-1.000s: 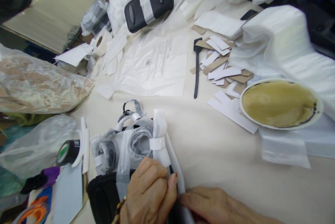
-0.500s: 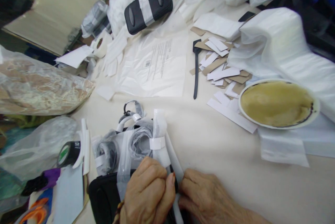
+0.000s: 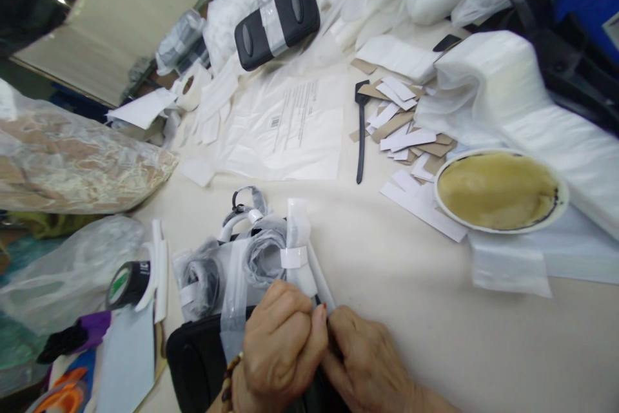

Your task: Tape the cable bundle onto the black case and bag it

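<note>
In front of me lies a black bag (image 3: 196,358) with an oval patch, partly hidden by my hands. Several plastic-wrapped strap coils (image 3: 265,255) rest at its far end, with a clear tape band (image 3: 235,323) beside them. My left hand (image 3: 285,342), with a beaded bracelet (image 3: 228,384) at the wrist, is closed like a fist over the bag's right part. What its fingers pinch is hidden. Close beside it, my right hand (image 3: 365,355) has its fingers curled against the bag's right side edge. Between the hands, the grip is hard to see.
A black case (image 3: 278,19) banded with tape stands at the back. Right of centre are a black strap piece (image 3: 361,133), cardboard strips (image 3: 406,123) and an oval dish (image 3: 503,191) of yellowish material. To the left sit a tape roll (image 3: 128,285) and orange-handled scissors (image 3: 62,393).
My right hand has come closer to my left hand at the bag's edge. The pale strip between them shows less. The whole view has shifted slightly.
</note>
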A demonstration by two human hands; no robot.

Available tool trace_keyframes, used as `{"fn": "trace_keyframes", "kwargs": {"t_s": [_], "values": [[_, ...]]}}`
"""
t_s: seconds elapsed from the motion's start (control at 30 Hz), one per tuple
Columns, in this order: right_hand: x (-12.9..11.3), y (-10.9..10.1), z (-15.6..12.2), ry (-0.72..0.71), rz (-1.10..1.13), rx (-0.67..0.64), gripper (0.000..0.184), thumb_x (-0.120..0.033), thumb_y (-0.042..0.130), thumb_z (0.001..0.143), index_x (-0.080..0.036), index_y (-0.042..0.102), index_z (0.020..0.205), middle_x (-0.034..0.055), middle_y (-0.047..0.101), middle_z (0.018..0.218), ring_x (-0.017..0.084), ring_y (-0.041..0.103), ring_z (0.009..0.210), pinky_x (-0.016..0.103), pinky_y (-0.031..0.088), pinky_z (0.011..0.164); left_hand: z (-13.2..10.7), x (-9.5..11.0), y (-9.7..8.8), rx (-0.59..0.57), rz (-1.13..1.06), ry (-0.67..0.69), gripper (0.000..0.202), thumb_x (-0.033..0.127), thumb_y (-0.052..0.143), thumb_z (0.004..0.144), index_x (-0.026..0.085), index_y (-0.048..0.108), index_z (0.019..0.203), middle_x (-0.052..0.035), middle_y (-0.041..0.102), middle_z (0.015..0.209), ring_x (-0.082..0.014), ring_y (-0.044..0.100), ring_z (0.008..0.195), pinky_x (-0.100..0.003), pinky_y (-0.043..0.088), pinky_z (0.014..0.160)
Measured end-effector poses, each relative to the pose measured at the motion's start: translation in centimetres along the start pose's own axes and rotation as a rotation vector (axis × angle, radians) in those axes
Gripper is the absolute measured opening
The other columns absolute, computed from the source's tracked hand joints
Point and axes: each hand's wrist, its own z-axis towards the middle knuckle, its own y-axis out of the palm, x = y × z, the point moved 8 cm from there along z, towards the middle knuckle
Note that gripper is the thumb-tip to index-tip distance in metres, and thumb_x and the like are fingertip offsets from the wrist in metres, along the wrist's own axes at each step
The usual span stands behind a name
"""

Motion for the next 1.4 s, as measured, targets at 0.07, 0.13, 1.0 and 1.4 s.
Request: {"fn": "trace_keyframes", "kwargs": {"t_s": [0.07,0.13,1.0,1.4], "values": [[0.2,0.0,0.0,0.023,0.012,-0.036,0.043,-0.035,0.019,0.096,-0.019,0.046,0.067,-0.0008,0.054,0.053,0.009,0.051,0.043,0.022,0.032,0.043,0.1,0.0,0.0,0.002,0.004,0.005,0.029,-0.002,0.050,0.078,0.016,0.044,0.056,0.0018,0.050,0.058,-0.0086,0.044,0.055,-0.024,0.039,0.055],[0.2,0.0,-0.1,0.018,0.027,-0.063,0.047,-0.037,0.017,0.096,-0.019,0.046,0.065,-0.0005,0.054,0.052,0.009,0.049,0.041,0.022,0.031,0.042,0.0,0.0,0.0,0.009,-0.014,0.014,0.026,-0.002,0.051,0.077,0.016,0.045,0.059,0.0016,0.050,0.058,-0.0090,0.045,0.055,-0.025,0.039,0.055],[3.8,2.3,-2.1,0.619,0.590,-0.505,0.007,-0.014,0.045,0.075,-0.020,0.043,0.074,-0.0037,0.052,0.062,0.011,0.050,0.061,0.021,0.036,0.057,-1.2,-2.1,-0.5,0.214,0.004,-0.143,0.013,0.006,0.047,0.082,0.017,0.051,0.076,-0.0007,0.057,0.069,-0.0106,0.055,0.066,-0.020,0.045,0.060],[3.9,1.7,-2.0,0.396,0.415,-0.470,0.018,-0.036,0.042,0.085,-0.021,0.049,0.078,0.0017,0.059,0.073,0.015,0.056,0.068,0.025,0.043,0.063,-2.3,-2.8,-5.4,0.228,0.196,-0.054,0.016,0.006,0.052,0.079,0.015,0.057,0.092,-0.0062,0.061,0.091,-0.0152,0.056,0.091,-0.029,0.046,0.086]]}}
